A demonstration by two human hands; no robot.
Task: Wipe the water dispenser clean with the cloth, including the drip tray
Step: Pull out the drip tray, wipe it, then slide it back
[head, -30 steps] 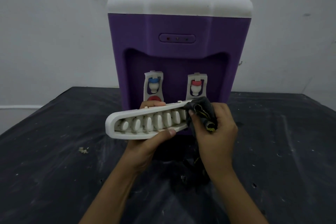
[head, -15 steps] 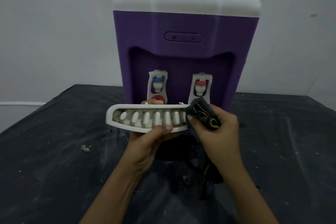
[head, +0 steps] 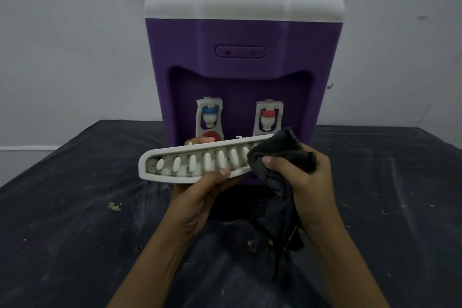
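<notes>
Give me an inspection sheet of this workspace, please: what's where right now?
Surface: black table, streaked with pale dust and scuffs.
Job's things: purple water dispenser upright on the table; white drip tray lifted off, tilted in front of it; dark cloth over the tray's right end.
Clutter: small pale crumb on the table, left.
Hands: left hand grips the tray; right hand holds the cloth.
Cables: thin white line along the wall, left; cannot tell if a cable.
Surroundings: grey wall, stained.
</notes>
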